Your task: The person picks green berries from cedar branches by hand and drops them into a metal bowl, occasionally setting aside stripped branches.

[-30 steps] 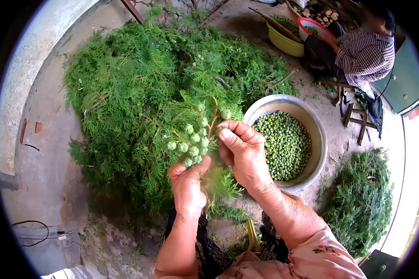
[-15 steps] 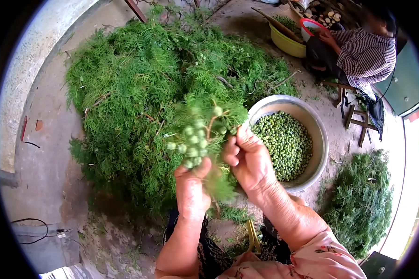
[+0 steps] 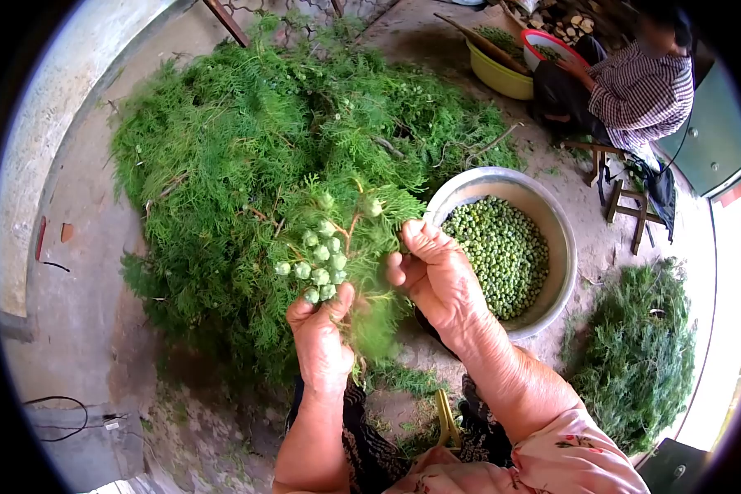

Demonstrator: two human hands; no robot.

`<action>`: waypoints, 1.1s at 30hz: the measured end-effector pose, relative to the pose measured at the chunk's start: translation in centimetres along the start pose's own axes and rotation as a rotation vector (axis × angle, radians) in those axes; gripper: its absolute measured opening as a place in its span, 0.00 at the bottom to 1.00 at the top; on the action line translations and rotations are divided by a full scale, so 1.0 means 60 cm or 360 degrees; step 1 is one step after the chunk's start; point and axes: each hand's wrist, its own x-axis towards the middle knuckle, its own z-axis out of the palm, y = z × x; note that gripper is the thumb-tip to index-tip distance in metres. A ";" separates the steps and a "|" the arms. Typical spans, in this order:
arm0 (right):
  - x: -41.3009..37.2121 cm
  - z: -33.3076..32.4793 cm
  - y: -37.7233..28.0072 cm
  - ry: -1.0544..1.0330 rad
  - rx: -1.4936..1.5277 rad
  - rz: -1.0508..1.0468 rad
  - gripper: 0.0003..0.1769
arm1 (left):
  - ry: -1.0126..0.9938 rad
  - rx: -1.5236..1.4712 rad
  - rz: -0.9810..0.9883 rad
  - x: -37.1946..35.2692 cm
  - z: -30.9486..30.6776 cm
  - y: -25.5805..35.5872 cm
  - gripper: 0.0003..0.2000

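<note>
My left hand point(image 3: 321, 337) is closed on a leafy sprig point(image 3: 348, 230) with several pale green cones point(image 3: 322, 262) clustered above my thumb. To the right of the sprig, my right hand point(image 3: 440, 276) is closed, thumb and forefinger pressed together at the edge of the foliage; whatever is between the fingertips is too small to make out. Just beyond that hand stands a wide metal basin point(image 3: 561, 284) holding a layer of loose green cones point(image 3: 502, 257). Behind both hands spreads a large heap of green branches point(image 3: 222, 165).
A person point(image 3: 646, 90) in a checked shirt sits at the upper right, a hand at a red-rimmed bowl point(image 3: 543, 39). Beside it is a yellow basin point(image 3: 502, 78). A wooden stool point(image 3: 634, 210) and a smaller branch pile point(image 3: 638, 354) are on the right.
My left hand and the sprig have shifted slightly left, and the cone cluster shows more sharply. My right hand has moved a little left, away from the sprig's stem.
</note>
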 end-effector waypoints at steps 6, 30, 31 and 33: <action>0.002 -0.009 0.004 -0.0146 -0.0143 -0.0093 0.07 | 0.0149 0.0183 0.0072 0.019 -0.002 0.003 0.04; -0.005 0.005 0.003 -0.0028 -0.0473 -0.0247 0.04 | 0.0100 -0.0074 -0.0166 0.004 0.012 0.030 0.12; -0.010 0.004 0.001 -0.0109 -0.0566 -0.0161 0.05 | 0.0045 -0.0073 -0.0160 0.003 0.011 0.029 0.11; -0.021 0.019 0.006 -0.0059 -0.0751 -0.0121 0.03 | 0.0028 -0.0031 -0.0106 0.007 0.007 0.021 0.11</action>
